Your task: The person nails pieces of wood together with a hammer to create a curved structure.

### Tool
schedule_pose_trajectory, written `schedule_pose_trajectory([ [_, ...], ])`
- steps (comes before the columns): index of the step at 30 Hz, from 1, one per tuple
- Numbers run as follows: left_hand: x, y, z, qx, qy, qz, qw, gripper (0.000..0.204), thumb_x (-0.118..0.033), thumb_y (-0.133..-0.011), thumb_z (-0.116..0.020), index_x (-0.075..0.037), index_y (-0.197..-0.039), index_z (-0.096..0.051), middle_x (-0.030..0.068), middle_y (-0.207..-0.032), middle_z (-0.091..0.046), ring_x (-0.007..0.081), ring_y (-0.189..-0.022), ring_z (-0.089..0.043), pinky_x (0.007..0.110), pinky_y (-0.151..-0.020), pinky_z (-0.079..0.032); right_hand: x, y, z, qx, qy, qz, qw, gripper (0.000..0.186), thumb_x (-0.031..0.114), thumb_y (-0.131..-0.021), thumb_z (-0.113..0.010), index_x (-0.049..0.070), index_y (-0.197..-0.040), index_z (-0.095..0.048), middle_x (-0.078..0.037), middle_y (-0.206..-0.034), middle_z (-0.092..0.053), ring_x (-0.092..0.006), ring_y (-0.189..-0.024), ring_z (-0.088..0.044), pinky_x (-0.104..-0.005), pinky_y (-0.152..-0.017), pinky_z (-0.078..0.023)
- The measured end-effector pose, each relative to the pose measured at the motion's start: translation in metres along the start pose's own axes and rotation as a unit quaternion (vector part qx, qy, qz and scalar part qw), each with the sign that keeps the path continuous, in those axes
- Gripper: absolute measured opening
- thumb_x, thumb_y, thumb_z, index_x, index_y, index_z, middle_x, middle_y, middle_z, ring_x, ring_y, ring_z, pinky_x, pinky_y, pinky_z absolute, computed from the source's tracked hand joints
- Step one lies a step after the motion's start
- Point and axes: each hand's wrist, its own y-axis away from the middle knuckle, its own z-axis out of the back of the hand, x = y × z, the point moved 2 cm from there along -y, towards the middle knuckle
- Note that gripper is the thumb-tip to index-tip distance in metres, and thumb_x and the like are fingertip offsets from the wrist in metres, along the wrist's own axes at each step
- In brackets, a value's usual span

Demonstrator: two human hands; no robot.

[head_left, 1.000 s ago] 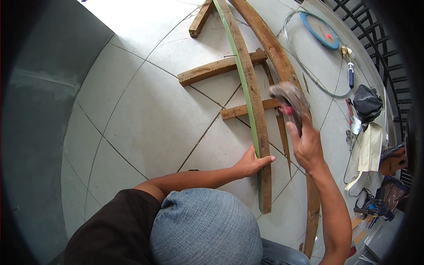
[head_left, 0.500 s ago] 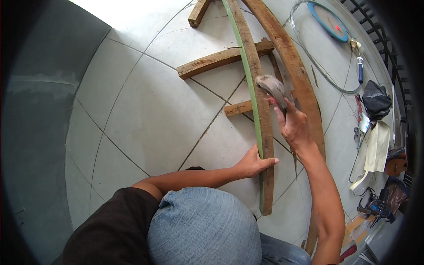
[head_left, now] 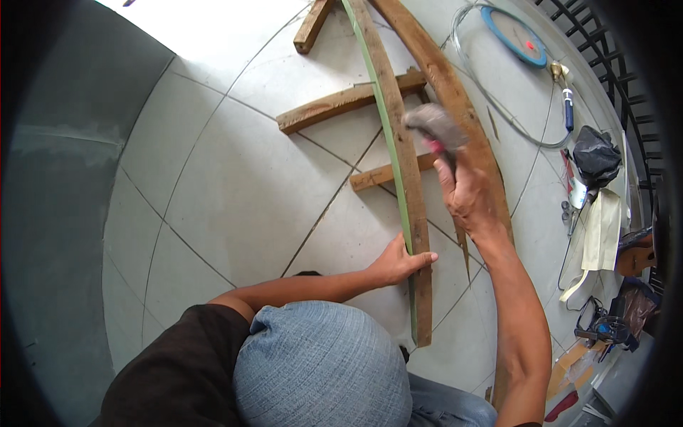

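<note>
A long wooden beam (head_left: 421,306), green along its left side and bare brown on top, runs away from me over the floor. My left hand (head_left: 400,263) grips it close to its near end, thumb across the top. In my right hand (head_left: 469,192) is a hammer (head_left: 440,127), its grey head blurred by motion. The head appears at the beam's right side; whether it touches the wood I cannot tell. Two crosspieces meet the beam: a longer one (head_left: 324,112) farther off and a shorter one (head_left: 373,177) nearer. A nail-like metal piece (head_left: 363,83) shows by the farther crosspiece.
Another long wooden beam (head_left: 462,92) lies to the right. Beyond it are coiled wire (head_left: 491,107), a blue ring (head_left: 486,21), a blue-handled tool (head_left: 568,110), a black plastic bag (head_left: 596,156) and pale cloth (head_left: 601,235). A grey wall (head_left: 64,213) stands left.
The hammer head has shifted right relative to the beam, away from its top face. My left hand keeps its place on the wood. The whole view has shifted slightly.
</note>
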Motion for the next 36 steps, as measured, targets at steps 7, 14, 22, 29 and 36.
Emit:
schedule_pose_trajectory([
  [7, -0.001, 0.003, 0.001, -0.011, -0.029, -0.004, 1.000, 0.058, -0.032, -0.087, -0.076, 0.001, -0.122, -0.044, 0.0116, -0.101, -0.061, 0.0189, -0.091, -0.062, 0.034, -0.081, -0.053, -0.005, 0.014, -0.009, 0.053, 0.092, -0.043, 0.993, 0.026, 0.023, -0.101, -0.054, 0.001, -0.114, -0.052, -0.025, -0.085, -0.066, -0.0466, -0.075, -0.065, -0.0498, -0.061, -0.051],
  [14, -0.007, 0.005, -0.001, -0.003, -0.025, -0.013, 1.000, 0.054, -0.023, -0.089, -0.074, 0.001, -0.120, -0.037, 0.0102, -0.096, -0.058, 0.0231, -0.085, -0.070, 0.037, -0.075, -0.060, 0.011, 0.010, -0.002, -0.103, -0.076, 0.063, 0.990, 0.032, 0.028, -0.101, -0.053, 0.001, -0.117, -0.047, -0.026, -0.076, -0.065, -0.0490, -0.073, -0.064, -0.0534, -0.060, -0.050],
  [22, -0.004, 0.001, -0.001, 0.000, -0.040, -0.004, 0.999, 0.056, -0.022, -0.090, -0.073, 0.002, -0.122, -0.035, 0.0116, -0.100, -0.056, 0.0224, -0.087, -0.068, 0.038, -0.077, -0.059, 0.014, 0.011, -0.013, -0.028, 0.004, 0.004, 1.000, 0.030, 0.030, -0.099, -0.056, 0.004, -0.111, -0.048, -0.027, -0.071, -0.063, -0.0497, -0.072, -0.063, -0.0560, -0.060, -0.049],
  [29, -0.004, 0.004, 0.002, -0.008, -0.035, -0.018, 0.999, 0.054, -0.024, -0.089, -0.074, 0.002, -0.119, -0.037, 0.0123, -0.102, -0.056, 0.0219, -0.088, -0.068, 0.038, -0.076, -0.059, 0.008, -0.002, -0.007, -0.056, -0.011, 0.004, 0.998, 0.031, 0.032, -0.099, -0.055, 0.002, -0.108, -0.049, -0.026, -0.070, -0.063, -0.0494, -0.071, -0.063, -0.0553, -0.058, -0.049],
  [36, 0.007, 0.003, 0.010, -0.009, -0.041, -0.057, 0.998, 0.052, -0.026, -0.090, -0.073, 0.000, -0.118, -0.037, 0.0120, -0.101, -0.057, 0.0224, -0.087, -0.068, 0.037, -0.074, -0.059, 0.003, 0.007, -0.013, 0.013, 0.023, 0.000, 1.000, 0.026, 0.027, -0.099, -0.055, 0.006, -0.112, -0.046, -0.026, -0.072, -0.064, -0.0475, -0.069, -0.064, -0.0536, -0.056, -0.048],
])
